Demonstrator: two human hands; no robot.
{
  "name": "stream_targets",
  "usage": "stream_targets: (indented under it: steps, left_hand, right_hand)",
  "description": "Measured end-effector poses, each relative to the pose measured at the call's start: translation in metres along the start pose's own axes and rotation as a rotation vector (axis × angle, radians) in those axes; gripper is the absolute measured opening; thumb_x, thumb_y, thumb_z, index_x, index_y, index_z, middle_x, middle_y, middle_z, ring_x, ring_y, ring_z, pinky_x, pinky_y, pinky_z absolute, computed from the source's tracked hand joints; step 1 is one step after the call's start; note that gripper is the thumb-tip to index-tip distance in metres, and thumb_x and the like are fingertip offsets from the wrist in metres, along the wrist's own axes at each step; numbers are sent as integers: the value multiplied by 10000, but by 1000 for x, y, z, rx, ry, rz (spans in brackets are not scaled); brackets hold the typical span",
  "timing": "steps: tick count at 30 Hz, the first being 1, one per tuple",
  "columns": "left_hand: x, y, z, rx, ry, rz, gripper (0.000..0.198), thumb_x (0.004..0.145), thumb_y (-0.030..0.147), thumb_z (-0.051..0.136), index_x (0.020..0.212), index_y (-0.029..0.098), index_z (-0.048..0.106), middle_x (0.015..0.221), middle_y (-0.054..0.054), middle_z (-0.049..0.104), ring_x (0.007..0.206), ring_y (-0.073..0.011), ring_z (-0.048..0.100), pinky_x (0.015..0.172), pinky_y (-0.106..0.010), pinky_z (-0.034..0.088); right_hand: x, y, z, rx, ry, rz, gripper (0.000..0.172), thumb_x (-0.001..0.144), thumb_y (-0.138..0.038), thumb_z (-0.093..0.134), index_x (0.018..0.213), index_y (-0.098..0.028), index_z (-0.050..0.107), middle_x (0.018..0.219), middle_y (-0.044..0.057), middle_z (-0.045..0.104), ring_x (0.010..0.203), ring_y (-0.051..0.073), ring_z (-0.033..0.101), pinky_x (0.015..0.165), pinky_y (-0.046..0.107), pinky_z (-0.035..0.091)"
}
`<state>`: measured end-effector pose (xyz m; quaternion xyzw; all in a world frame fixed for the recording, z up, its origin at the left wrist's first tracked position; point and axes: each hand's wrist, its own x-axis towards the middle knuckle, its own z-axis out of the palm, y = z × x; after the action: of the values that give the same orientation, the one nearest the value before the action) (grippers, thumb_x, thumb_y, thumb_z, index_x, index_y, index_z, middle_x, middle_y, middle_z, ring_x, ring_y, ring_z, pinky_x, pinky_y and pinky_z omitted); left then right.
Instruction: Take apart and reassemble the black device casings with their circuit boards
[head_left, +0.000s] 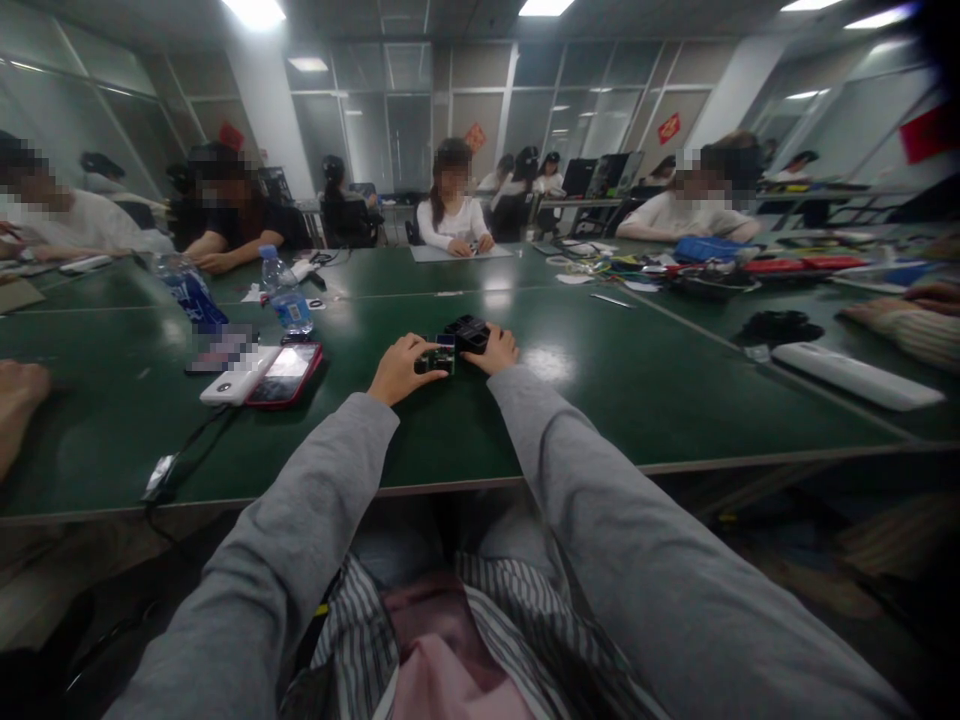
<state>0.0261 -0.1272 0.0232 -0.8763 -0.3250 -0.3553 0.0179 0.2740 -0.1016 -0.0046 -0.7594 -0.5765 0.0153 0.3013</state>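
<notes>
My left hand (401, 368) pinches a small green circuit board (445, 362) between thumb and fingers, just above or on the green table (570, 420). Close by on the right, my right hand (495, 350) is closed around the near right side of a black case with square sections (466, 328). The board sits right beside the case's near left side; whether the two touch is hard to tell. My fingers hide part of both things.
To the left lie a red-edged phone (286, 375), a white power bank (236, 378) and a cable, with a water bottle (289, 295) behind. A long white object (855, 375) and tangled cables (607, 265) are on the right. Several people sit around the table.
</notes>
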Motion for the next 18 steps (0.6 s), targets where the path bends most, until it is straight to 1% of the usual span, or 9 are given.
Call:
stream_targets:
  steps: [3,5,9,13,18]
  left_hand:
    - [5,6,6,31,-74,54,452,866,559,719,1183,237,692,1089,-77,620,1031,-264,581,891,-393,483]
    - [6,6,9,25,-88,57,400,866,539,728,1117,228,706,1078,-74,622,1030,-261,576,892,-389,480]
    - [6,6,9,-2,-73,21,367,847,504,764,1063,213,702,1081,-71,623,1025,-254,575,896,-379,479]
    - [5,7,4,20,-79,-39,357,834,494,779,1009,196,693,1057,-69,628,994,-255,574,859,-374,483]
    - [4,5,2,28,-91,-91,329,846,453,780,1033,198,690,1042,-58,642,987,-248,576,842,-365,486]
  right_hand:
    - [0,0,0,-1,-2,-2,959,723,-501,821,1478,-204,311,1388,203,416,1301,371,430,1055,496,339]
    - [0,-1,0,-5,-1,-2,961,724,-515,817,1476,-204,306,1385,204,417,1301,373,427,1054,497,335]
    - [0,-2,-1,-6,3,-7,956,719,-529,817,1464,-202,315,1378,210,424,1306,379,419,1050,506,334]
    - [-1,-3,-3,8,10,-3,968,706,-527,836,1464,-204,328,1381,209,431,1300,380,433,1049,514,344]
    - [-2,-3,-2,5,14,3,983,702,-517,849,1474,-197,331,1388,209,429,1304,378,436,1061,510,347]
